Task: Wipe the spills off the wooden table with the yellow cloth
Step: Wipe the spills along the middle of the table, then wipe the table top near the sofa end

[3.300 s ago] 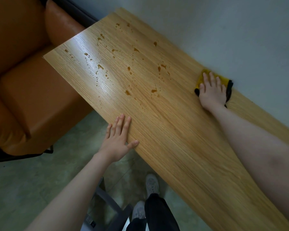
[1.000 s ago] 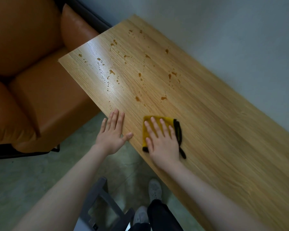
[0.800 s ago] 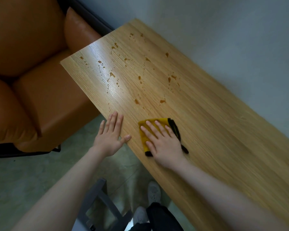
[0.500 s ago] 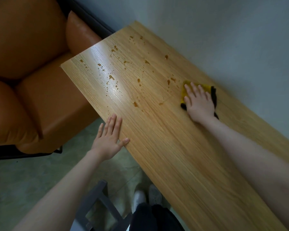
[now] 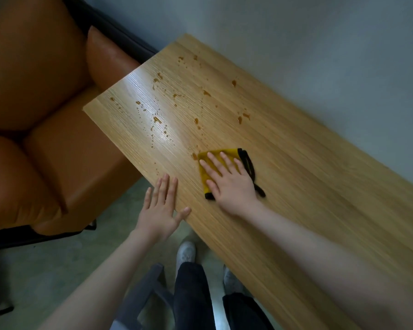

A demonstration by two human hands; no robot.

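Nearest the person, the left hand point(image 5: 161, 210) rests flat with straight fingers on the front edge of the wooden surface point(image 5: 320, 210), and this near stretch shows no drops. Just beyond, the right hand point(image 5: 227, 179) presses the yellow cloth point(image 5: 204, 177) flat under spread fingers, its far corner touching one brown drop. Farther on, many brown spills point(image 5: 177, 101) remain scattered toward the far end, so most wiping looks left to do.

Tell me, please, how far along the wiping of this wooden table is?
Done: the wooden table on the near side of the yellow cloth shows no drops. In hand: the right hand presses the cloth flat, its far corner at a brown drop, while the left hand rests on the table's edge. Left: most of the spills, scattered toward the end by the orange sofa, remain unwiped.
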